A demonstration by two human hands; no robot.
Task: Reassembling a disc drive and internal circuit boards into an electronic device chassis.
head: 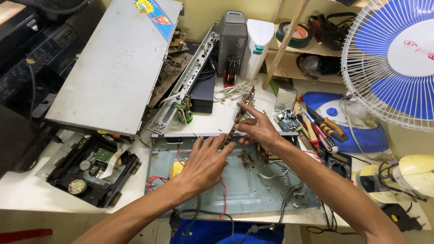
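Inside open chassis (244, 190), loose wires (289, 185) (red, white), hands (205, 165) hovering

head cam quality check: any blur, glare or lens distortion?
Head view: even indoor light, soft shadows under the left hand and right hand on the metal chassis; hands sharp, no motion blur; mild sheen on the grey lid; wide-angle bending at the edges, seen on the fan.
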